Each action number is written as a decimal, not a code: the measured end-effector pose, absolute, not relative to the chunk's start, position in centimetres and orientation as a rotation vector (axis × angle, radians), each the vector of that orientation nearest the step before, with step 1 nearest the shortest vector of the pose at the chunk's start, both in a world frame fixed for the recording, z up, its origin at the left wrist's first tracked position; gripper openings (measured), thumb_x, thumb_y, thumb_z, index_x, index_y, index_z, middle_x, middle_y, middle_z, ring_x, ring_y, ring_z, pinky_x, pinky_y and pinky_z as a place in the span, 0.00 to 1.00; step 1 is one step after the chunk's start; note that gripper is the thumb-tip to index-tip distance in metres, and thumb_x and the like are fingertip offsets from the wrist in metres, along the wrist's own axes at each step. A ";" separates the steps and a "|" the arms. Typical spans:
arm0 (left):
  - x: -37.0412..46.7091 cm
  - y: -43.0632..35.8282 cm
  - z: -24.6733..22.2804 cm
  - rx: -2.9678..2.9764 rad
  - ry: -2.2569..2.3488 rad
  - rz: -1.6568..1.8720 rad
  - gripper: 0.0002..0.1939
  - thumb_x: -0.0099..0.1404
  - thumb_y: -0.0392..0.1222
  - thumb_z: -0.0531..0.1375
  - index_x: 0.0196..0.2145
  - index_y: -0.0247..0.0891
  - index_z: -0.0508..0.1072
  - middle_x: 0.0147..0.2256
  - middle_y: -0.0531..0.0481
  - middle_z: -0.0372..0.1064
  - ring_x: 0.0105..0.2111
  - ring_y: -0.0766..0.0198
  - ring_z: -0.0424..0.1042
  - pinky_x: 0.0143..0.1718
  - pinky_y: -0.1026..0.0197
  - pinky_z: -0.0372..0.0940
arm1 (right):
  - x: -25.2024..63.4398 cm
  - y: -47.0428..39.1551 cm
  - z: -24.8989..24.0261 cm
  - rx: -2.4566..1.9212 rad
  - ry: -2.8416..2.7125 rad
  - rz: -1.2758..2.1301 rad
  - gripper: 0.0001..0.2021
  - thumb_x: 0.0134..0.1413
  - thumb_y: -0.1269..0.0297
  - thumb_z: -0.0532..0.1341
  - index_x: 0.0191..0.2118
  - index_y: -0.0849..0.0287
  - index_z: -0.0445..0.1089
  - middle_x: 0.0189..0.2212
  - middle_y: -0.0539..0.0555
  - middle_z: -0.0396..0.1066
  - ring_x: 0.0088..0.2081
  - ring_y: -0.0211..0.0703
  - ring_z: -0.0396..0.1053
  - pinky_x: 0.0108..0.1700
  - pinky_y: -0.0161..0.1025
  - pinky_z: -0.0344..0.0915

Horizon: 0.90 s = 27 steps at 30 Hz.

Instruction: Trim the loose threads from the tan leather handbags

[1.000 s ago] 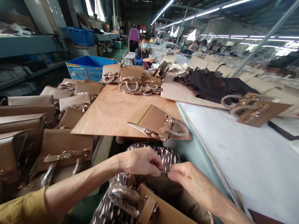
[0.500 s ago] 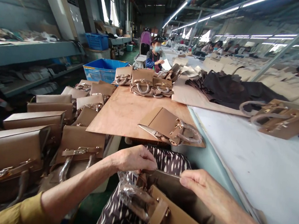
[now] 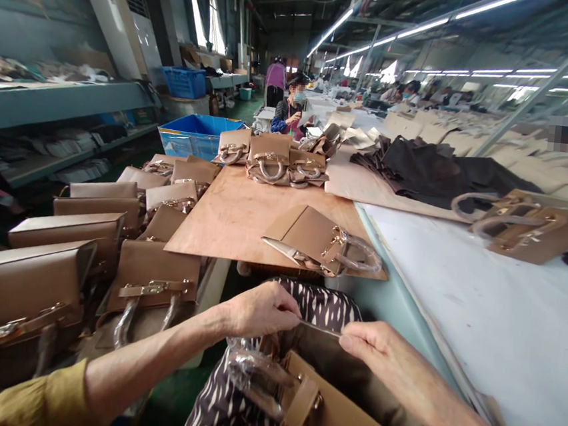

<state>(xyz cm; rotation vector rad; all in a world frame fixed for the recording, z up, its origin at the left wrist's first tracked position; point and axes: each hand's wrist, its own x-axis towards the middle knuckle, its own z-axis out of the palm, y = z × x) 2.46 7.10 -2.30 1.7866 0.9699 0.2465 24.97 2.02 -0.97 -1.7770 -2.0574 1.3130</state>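
Observation:
A tan handbag (image 3: 345, 413) rests on my lap with its mouth open, showing a dark brown lining. Clear plastic wraps its handles, and metal fittings show on the strap. My left hand (image 3: 264, 310) pinches the far rim of the bag, fingers pressed together. A short way to the right, my right hand (image 3: 369, 342) grips the same rim between thumb and fingers. A stretch of the edge runs straight between the two hands. Beyond them, another tan bag (image 3: 306, 235) lies on its side on the brown board (image 3: 233, 215).
Rows of tan bags (image 3: 155, 271) stand at the left. More bags (image 3: 270, 153) and a blue bin (image 3: 195, 139) are past the board. Dark cloth (image 3: 429, 170) and one bag (image 3: 538, 231) lie at the right. A seated person (image 3: 291, 113) works farther back.
Both hands keep their hold on the rim and have barely moved. The seated person in the background has raised a hand toward the chest.

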 end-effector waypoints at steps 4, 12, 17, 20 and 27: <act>2.3 6.6 -2.3 1.886 0.940 0.323 0.13 0.58 0.38 0.51 0.26 0.31 0.73 0.20 0.55 0.60 0.22 0.71 0.59 0.23 0.72 0.53 | 24.7 2.1 -0.6 -1.849 -2.259 1.037 0.15 0.58 0.60 0.48 0.22 0.57 0.47 0.20 0.44 0.44 0.24 0.35 0.45 0.25 0.35 0.43; 3.0 5.5 -2.4 1.991 1.020 0.382 0.13 0.60 0.37 0.50 0.25 0.32 0.72 0.19 0.56 0.58 0.22 0.72 0.56 0.24 0.70 0.51 | 21.7 3.4 0.5 -1.599 -2.671 0.610 0.13 0.58 0.66 0.51 0.25 0.56 0.68 0.23 0.51 0.72 0.26 0.40 0.67 0.28 0.35 0.51; 2.8 5.0 -2.9 1.945 1.067 0.421 0.13 0.60 0.37 0.51 0.20 0.32 0.67 0.18 0.57 0.54 0.22 0.73 0.54 0.23 0.69 0.49 | 19.8 3.8 0.1 -1.628 -2.470 0.881 0.15 0.57 0.64 0.53 0.21 0.57 0.67 0.22 0.50 0.74 0.28 0.39 0.70 0.28 0.32 0.54; 2.4 5.0 -2.8 1.839 1.062 0.431 0.14 0.61 0.39 0.51 0.20 0.32 0.66 0.18 0.57 0.52 0.22 0.72 0.53 0.22 0.69 0.49 | 19.5 3.6 0.0 -1.633 -2.477 0.856 0.15 0.58 0.65 0.52 0.21 0.57 0.66 0.22 0.49 0.73 0.29 0.39 0.70 0.29 0.33 0.53; -0.2 5.9 -2.6 1.492 0.948 0.375 0.24 0.63 0.53 0.49 0.32 0.28 0.73 0.23 0.51 0.62 0.23 0.68 0.60 0.27 0.67 0.57 | 19.5 3.6 0.2 -1.662 -2.502 0.818 0.18 0.59 0.64 0.48 0.18 0.58 0.58 0.18 0.48 0.68 0.25 0.37 0.65 0.29 0.33 0.52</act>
